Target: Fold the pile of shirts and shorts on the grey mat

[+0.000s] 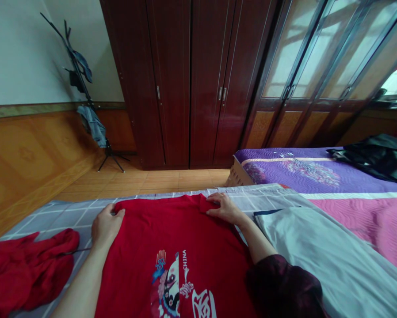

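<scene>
A red T-shirt (135, 247) with a printed figure, the word CHINA and white lettering lies spread on the checked bedsheet (39, 221). At its far left corner, my left hand (107, 223) is closed on the fabric, thumb on top. My right hand (227, 208) pinches the shirt near its far right corner, where a small piece of fabric is turned over. Part of the shirt's right side is covered by my dark sleeve (284, 287). The shirt's near end runs out of view.
Crumpled red cloth (29, 269) lies to the left, a pale grey-green garment (318, 251) to the right. Beyond are a purple bedspread (271, 165), a dark garment (380, 157), a dark red wardrobe (172, 88) and a coat stand (81, 79).
</scene>
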`<state>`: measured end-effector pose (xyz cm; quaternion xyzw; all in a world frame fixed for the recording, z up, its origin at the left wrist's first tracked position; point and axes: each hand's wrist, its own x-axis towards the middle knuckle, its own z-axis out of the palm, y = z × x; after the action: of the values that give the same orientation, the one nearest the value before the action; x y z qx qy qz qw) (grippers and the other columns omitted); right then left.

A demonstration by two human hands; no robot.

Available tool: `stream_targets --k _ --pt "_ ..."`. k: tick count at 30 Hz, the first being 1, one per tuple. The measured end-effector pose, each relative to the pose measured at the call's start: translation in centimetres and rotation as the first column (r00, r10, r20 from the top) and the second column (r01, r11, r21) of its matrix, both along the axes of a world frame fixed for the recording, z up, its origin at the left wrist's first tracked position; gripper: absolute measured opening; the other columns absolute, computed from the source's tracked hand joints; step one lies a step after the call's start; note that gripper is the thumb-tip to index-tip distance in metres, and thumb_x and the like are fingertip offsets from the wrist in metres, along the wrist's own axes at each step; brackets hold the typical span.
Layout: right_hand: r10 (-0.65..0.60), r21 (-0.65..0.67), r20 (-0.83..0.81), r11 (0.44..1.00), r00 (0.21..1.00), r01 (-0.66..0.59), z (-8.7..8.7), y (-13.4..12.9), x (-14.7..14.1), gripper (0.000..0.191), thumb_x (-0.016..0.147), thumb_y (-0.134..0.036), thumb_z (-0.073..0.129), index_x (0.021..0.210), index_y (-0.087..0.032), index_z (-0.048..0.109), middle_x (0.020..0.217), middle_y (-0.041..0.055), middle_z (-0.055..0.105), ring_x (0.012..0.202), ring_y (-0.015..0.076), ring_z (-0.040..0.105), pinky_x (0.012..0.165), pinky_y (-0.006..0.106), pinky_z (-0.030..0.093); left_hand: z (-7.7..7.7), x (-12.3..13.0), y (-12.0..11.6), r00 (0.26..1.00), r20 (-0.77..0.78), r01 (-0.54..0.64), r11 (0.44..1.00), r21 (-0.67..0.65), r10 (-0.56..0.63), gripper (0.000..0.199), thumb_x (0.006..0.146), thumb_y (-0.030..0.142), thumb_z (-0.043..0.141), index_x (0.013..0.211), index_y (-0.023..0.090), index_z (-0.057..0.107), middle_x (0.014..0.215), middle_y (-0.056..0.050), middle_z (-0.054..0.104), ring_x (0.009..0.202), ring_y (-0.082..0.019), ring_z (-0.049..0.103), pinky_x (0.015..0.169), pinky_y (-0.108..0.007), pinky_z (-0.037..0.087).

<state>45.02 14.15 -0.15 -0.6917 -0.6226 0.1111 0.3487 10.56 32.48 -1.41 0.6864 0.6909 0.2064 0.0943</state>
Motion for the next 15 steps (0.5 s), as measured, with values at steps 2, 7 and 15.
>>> stream_targets --k 2,7,15 --pt "-0.021 0.004 0.011 1.000 1.000 0.021 -0.1 0.1 -0.3 0.036 0.059 -0.024 0.079 0.095 -0.021 0.075 0.106 0.0073 0.068 0.101 0.0232 0.060 0.095 0.034 0.042 0.0 0.0 0.0 1.000 0.014 -0.003 1.000 -0.002 0.003 0.028 0.082 0.043 0.050 0.096 0.022 0.062 0.089 -0.008 0.071 0.083 -0.029 0.066 0.060 -0.030 0.045" --pt "-0.226 0.021 0.002 0.974 0.974 0.225 -0.7 0.7 -0.2 0.015 0.076 -0.020 0.060 0.077 -0.021 0.075 0.084 0.0028 0.071 0.081 0.0175 0.064 0.077 0.027 0.047 -0.1 0.0 -0.1 0.998 0.067 0.000 0.998 0.055 -0.004 0.025 0.083 0.044 0.049 0.087 0.022 0.062 0.084 -0.007 0.071 0.081 -0.028 0.066 0.061 -0.030 0.045" --pt "-0.600 0.043 0.061 0.800 0.798 0.599 -1.1 -0.1 1.8 0.034 0.087 -0.039 0.048 0.083 -0.019 0.074 0.080 0.0096 0.071 0.079 0.0230 0.064 0.068 0.031 0.045 0.0 -0.2 -0.3 0.997 0.078 -0.037 0.994 0.102 0.029 0.033 0.086 0.047 0.045 0.091 0.021 0.065 0.089 -0.010 0.071 0.081 -0.029 0.065 0.060 -0.032 0.045"
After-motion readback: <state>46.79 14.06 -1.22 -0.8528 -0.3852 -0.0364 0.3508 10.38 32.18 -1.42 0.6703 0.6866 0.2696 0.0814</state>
